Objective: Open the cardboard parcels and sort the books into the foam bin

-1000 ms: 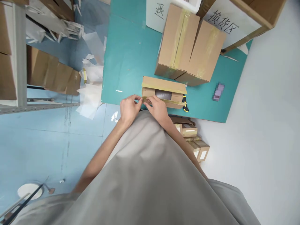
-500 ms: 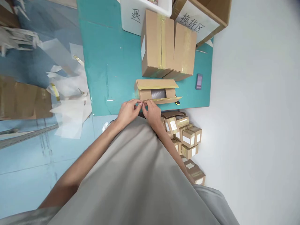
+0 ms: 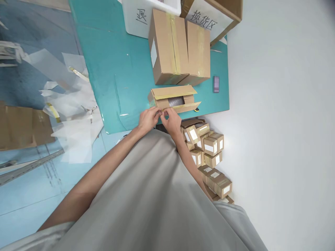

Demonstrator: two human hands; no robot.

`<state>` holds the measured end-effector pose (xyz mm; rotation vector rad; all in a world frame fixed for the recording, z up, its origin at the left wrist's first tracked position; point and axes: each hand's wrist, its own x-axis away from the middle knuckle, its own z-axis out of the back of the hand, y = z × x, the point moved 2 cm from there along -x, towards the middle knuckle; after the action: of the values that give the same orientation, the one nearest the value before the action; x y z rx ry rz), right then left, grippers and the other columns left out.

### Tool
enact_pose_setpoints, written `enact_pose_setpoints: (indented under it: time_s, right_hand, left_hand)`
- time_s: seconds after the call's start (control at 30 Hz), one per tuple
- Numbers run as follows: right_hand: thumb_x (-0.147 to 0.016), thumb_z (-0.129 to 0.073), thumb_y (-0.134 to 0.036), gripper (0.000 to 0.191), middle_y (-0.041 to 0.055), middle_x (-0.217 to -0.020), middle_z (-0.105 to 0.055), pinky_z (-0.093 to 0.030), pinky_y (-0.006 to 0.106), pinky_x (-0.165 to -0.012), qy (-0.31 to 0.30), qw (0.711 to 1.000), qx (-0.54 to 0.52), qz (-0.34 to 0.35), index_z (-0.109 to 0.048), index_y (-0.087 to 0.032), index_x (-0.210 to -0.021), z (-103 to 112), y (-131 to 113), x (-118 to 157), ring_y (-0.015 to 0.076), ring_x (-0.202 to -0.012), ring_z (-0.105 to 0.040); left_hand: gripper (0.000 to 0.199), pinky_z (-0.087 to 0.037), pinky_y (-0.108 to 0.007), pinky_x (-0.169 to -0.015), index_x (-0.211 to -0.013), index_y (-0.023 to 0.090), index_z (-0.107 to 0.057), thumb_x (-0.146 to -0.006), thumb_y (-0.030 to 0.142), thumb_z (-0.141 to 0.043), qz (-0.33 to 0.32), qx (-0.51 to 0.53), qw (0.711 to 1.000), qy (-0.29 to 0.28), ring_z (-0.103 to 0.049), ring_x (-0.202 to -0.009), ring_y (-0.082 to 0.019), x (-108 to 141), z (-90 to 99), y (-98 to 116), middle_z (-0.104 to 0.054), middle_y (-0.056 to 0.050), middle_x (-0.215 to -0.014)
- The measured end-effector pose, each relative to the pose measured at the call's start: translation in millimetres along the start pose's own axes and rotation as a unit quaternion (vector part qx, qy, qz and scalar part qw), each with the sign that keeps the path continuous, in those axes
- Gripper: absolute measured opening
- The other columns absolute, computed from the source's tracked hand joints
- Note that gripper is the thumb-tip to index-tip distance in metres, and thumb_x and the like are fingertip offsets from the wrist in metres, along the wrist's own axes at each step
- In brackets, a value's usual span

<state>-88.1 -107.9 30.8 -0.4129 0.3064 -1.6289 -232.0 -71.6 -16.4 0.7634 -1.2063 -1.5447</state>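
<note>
A small cardboard box lies on the green tabletop with its two long flaps raised and yellowish tape along their edges. Through the gap shows grey, bubbly-looking wrapping. At the box's near left corner, my left hand is closed, thumb and fingers pinched together. Right beside it, my right hand is closed in a similar pinch by the near flap. The fingertips of both hands almost meet; what they pinch is too small to make out. A yellow-and-black item pokes out at the box's right end.
Two taped cartons stand just behind the box. Farther back are a white bin and a labelled open carton. A purplish phone-sized item lies right. Below the table are stacked parcels; papers lie left.
The view has turned and shifted a little. Both hands stay pinched close together at the box's near left corner, now slightly farther right along the near flap.
</note>
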Motion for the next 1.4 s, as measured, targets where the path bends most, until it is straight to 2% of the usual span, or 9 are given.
enact_pose_setpoints:
  time_s: [0.23, 0.4, 0.5, 0.57, 0.77, 0.93, 1.1, 1.23, 1.4]
  right_hand:
    - [-0.105, -0.056, -0.029, 0.012, 0.0048, -0.103, -0.072, -0.043, 0.029, -0.078, -0.008, 1.000, 0.022, 0.003, -0.065, -0.023, -0.101, -1.2, 10.3, -24.2, 0.0217, -0.100, -0.067]
    - [-0.111, -0.052, -0.035, 0.022, 0.0053, -0.104, -0.072, -0.048, 0.030, -0.084, -0.062, 0.997, -0.028, 0.038, -0.068, -0.022, -0.104, -1.5, 23.7, -38.7, 0.0210, -0.095, -0.068]
    - [-0.113, -0.049, -0.036, 0.026, 0.0073, -0.108, -0.072, -0.049, 0.032, -0.090, -0.087, 0.992, -0.050, 0.080, -0.069, -0.021, -0.108, -3.0, 29.3, -41.4, 0.0219, -0.099, -0.068]
    - [-0.113, -0.051, -0.039, 0.025, 0.0086, -0.111, -0.071, -0.050, 0.033, -0.095, -0.083, 0.991, -0.051, 0.097, -0.069, -0.021, -0.110, -4.5, 31.7, -42.1, 0.0235, -0.106, -0.067]
    - [-0.110, -0.055, -0.050, 0.033, 0.0124, -0.115, -0.069, -0.051, 0.039, -0.100, -0.069, 0.993, -0.013, 0.090, -0.068, -0.021, -0.116, -8.3, 32.6, -47.7, 0.0287, -0.114, -0.063]
    - [-0.112, -0.050, -0.039, 0.024, 0.0121, -0.116, -0.068, -0.050, 0.040, -0.104, -0.075, 0.990, -0.007, 0.119, -0.068, -0.022, -0.109, -7.6, 27.8, -49.2, 0.0284, -0.116, -0.061]
    - [-0.109, -0.052, -0.030, 0.016, 0.0100, -0.110, -0.067, -0.051, 0.040, -0.104, -0.074, 0.993, -0.028, 0.091, -0.063, -0.023, -0.099, -8.5, 27.2, -49.9, 0.0272, -0.115, -0.061]
    - [-0.105, -0.055, -0.030, 0.012, 0.0083, -0.107, -0.067, -0.054, 0.039, -0.101, -0.044, 0.995, -0.072, 0.058, -0.060, -0.025, -0.096, -2.9, 44.2, -54.7, 0.0253, -0.109, -0.063]
    - [-0.100, -0.051, -0.028, 0.011, 0.0063, -0.099, -0.066, -0.056, 0.034, -0.091, 0.046, 0.992, -0.119, 0.010, -0.059, -0.024, -0.093, 15.6, 89.4, -52.0, 0.0202, -0.092, -0.065]
  left_hand:
    - [0.022, -0.049, -0.036, -0.088, -0.105, 0.024, -0.082, -0.092, 0.021, -0.064, 0.037, -0.049, 0.998, 0.021, -0.073, -0.092, -0.029, -13.1, -3.1, 4.8, -0.081, -0.010, -0.110]
    - [0.023, -0.049, -0.033, -0.081, -0.107, 0.021, -0.082, -0.091, 0.027, -0.066, 0.108, -0.103, 0.989, 0.004, -0.071, -0.080, -0.024, -18.5, -1.4, 0.7, -0.081, -0.007, -0.098]
    - [0.024, -0.049, -0.031, -0.077, -0.106, 0.018, -0.081, -0.089, 0.029, -0.068, 0.117, -0.076, 0.990, 0.021, -0.068, -0.073, -0.020, -19.5, -4.2, -5.9, -0.081, -0.006, -0.095]
    - [0.025, -0.048, -0.030, -0.075, -0.105, 0.016, -0.081, -0.088, 0.027, -0.067, 0.115, -0.052, 0.991, 0.038, -0.066, -0.069, -0.018, -19.9, -7.3, -9.4, -0.079, -0.006, -0.090]
    - [0.025, -0.045, -0.027, -0.066, -0.104, 0.015, -0.080, -0.087, 0.028, -0.066, 0.153, 0.034, 0.986, 0.062, -0.058, -0.058, -0.016, -18.5, -15.8, -14.0, -0.065, 0.001, -0.062]
    - [0.021, -0.044, -0.025, -0.062, -0.099, 0.015, -0.078, -0.084, 0.027, -0.069, 0.162, 0.069, 0.981, 0.084, -0.058, -0.059, -0.014, -18.0, -22.9, -14.2, -0.070, -0.001, -0.070]
    - [0.022, -0.048, -0.025, -0.063, -0.094, 0.017, -0.076, -0.086, 0.037, -0.073, 0.170, 0.088, 0.977, 0.094, -0.062, -0.063, -0.015, -18.1, -28.2, -15.8, -0.074, -0.003, -0.077]
    - [0.028, -0.051, -0.027, -0.066, -0.096, 0.018, -0.075, -0.084, 0.043, -0.078, 0.187, 0.098, 0.972, 0.103, -0.065, -0.063, -0.017, -16.4, -30.3, -18.7, -0.070, -0.001, -0.068]
    - [0.028, -0.051, -0.029, -0.067, -0.096, 0.018, -0.073, -0.084, 0.043, -0.077, 0.201, 0.107, 0.966, 0.118, -0.066, -0.062, -0.018, -11.2, -32.1, -22.8, -0.069, -0.001, -0.065]
